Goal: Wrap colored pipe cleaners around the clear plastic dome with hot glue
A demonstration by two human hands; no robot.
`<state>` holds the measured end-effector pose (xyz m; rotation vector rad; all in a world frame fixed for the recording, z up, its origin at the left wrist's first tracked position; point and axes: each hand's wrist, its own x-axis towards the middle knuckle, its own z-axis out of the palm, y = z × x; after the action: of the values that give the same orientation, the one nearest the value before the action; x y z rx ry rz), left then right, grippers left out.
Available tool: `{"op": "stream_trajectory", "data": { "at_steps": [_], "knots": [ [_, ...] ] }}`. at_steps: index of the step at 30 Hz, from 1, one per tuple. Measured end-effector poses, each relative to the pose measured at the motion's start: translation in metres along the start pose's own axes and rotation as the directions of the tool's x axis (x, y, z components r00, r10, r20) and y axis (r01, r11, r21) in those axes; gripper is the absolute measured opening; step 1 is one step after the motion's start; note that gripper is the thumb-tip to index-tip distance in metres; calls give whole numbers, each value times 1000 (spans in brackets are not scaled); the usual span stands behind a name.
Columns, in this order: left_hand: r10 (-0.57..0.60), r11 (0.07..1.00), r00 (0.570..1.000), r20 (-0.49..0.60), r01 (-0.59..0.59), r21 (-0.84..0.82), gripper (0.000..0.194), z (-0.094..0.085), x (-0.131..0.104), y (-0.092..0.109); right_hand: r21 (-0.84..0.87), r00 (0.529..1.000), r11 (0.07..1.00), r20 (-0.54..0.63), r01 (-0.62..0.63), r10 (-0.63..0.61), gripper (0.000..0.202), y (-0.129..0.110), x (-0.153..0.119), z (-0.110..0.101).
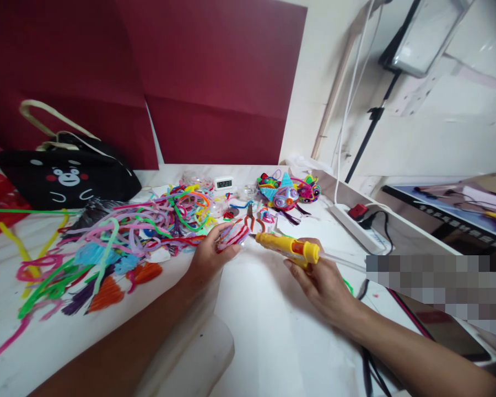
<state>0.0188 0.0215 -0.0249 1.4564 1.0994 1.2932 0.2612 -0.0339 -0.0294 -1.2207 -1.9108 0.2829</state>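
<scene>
My left hand (210,253) is closed around a small piece (233,234) striped in pink, red, white and lilac, which looks made of pipe cleaners. My right hand (320,278) grips a yellow hot glue gun (287,246), a clear glue stick (342,261) sticking out of its back. The gun's nozzle points left, close to the striped piece; whether they touch I cannot tell. Just beyond lies a pair of pliers (250,218) with orange-red handles. A tangled heap of colourful pipe cleaners (149,218) spreads left of my left hand.
Finished colourful pipe-cleaner ornaments (286,197) with tassels sit at the back, near a small white digital clock (224,183). A black bag (66,179) stands back left. On the right are a white power strip (357,229), cables and a dark tablet-like device (442,325). Orange tassels (106,295) lie left.
</scene>
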Motion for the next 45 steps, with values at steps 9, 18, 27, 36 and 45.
{"op": "stream_trajectory", "data": {
  "at_steps": [9, 18, 27, 36, 45],
  "knots": [
    [-11, 1000, 1000, 20, 10, 24, 62, -1, 1, 0, -67, 1000, 998, 22, 16, -14, 16, -2, -4, -1],
    [-39, 999, 999, 6, 40, -28, 64, 2, -1, 4, -35, 1000, 999, 15, 24, -23, 12, -4, 1, -3],
    [-29, 998, 1000, 7, 29, -64, 59, 3, -2, 9, -14, 1000, 1000, 3, -5, 5, 9, -3, 3, -2],
    [-29, 996, 1000, 8, 30, -89, 58, 3, -2, 8, 0, 1000, 1000, -2, -14, 14, 10, -2, 2, -1],
    [-45, 994, 999, 21, 47, -100, 61, 3, -3, 8, -2, 999, 999, 7, -38, 38, 8, 3, 3, -1]
  ]
}}
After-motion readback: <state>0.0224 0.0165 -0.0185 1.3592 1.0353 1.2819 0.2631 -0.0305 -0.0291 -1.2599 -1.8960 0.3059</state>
